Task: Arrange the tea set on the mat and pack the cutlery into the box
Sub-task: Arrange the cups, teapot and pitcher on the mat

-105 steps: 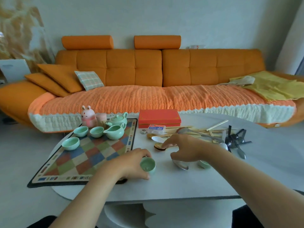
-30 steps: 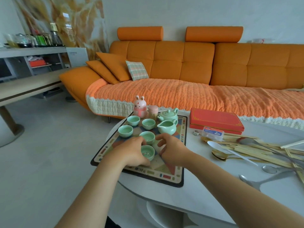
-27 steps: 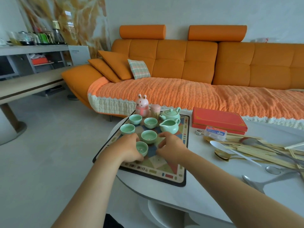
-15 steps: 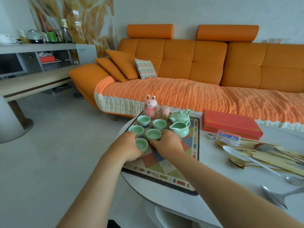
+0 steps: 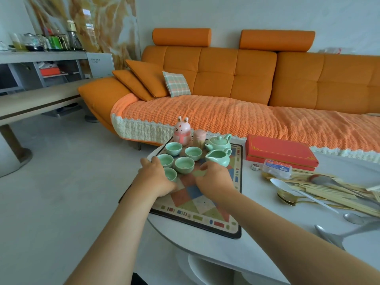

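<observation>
Reaching over the mat (image 5: 205, 212), the left hand (image 5: 156, 178) curls its fingers round the nearest cup (image 5: 171, 174), close to the other cups. The right hand (image 5: 214, 178) rests on the mat, fingers loosely bent and holding nothing; moments earlier it touched the middle cup (image 5: 184, 165).

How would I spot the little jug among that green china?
Start at the checked mat on the white table. At its far end, right of the cups, stand two green pieces; the jug is the nearer. Unlike the teapot behind it, it has no lid.

Head view, down over table (image 5: 267, 239)
</observation>
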Demonstrator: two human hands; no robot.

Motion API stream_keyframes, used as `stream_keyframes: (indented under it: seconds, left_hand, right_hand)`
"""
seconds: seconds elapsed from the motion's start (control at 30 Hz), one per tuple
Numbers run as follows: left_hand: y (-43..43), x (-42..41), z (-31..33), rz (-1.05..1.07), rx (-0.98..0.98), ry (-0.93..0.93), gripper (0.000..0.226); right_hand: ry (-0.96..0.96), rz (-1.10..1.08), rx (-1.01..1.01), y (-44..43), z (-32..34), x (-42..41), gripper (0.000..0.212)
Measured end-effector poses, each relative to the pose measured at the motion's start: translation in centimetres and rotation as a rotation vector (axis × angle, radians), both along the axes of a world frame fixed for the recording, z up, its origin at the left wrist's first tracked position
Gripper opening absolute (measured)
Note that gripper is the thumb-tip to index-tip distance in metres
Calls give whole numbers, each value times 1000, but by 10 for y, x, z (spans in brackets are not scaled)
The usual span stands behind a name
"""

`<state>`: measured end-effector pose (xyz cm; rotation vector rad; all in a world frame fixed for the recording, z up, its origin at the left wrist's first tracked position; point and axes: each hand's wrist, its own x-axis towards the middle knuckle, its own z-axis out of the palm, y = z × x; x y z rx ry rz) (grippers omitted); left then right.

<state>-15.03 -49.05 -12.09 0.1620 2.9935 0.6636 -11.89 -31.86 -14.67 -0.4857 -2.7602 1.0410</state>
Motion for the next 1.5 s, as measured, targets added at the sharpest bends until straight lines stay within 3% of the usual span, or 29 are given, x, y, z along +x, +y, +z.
stream_keyframes:
  seconds: [0.07, 0.23, 0.37, 0.57, 0.8, 0.93, 1.0, 1.1, 1.23, 1.33, 1.5]
  left_hand:
    - [8, 3, 5, -8, 3, 138, 86]
    - [57, 6, 17, -235, 194, 372, 50]
    - [112, 8, 10, -470, 67, 456, 43]
    - [163, -2, 4, -581, 1, 514, 41]
    - [198, 4, 0, -694, 160, 384, 28]
    - [201, 0, -1, -594, 232, 307, 16]
    - [205, -2, -6, -589, 184, 271, 21]
    - [214, 0, -17, -657, 109, 221, 41]
    - [226, 4, -26, -742, 64, 198, 43]
    - [233, 5, -30, -753, -1, 218, 32]
    - [237, 6, -28, -669, 58, 237, 27]
  right_hand:
    - [59, -16, 40, 17, 7, 12, 33]
    - [116, -54, 463, 80, 28, 21, 35]
    - [23, 26, 783, 132, 26, 19, 37]
    - [-87, 190, 924, 167, 13, 2, 39]
    - [-66, 222, 866, 165, 8, -7, 26]
    - [23, 291, 356, 177, 13, 5, 35]
    - [119, 263, 222, 188, 21, 12, 39]
    - [165, 193, 269, 211, 29, 21, 32]
    - [-81, 106, 526, 236, 23, 35, 46]
    - [-119, 101, 463, 243, 16, 43, 50]
    - [-1, 95, 343, 246, 13, 46, 47]
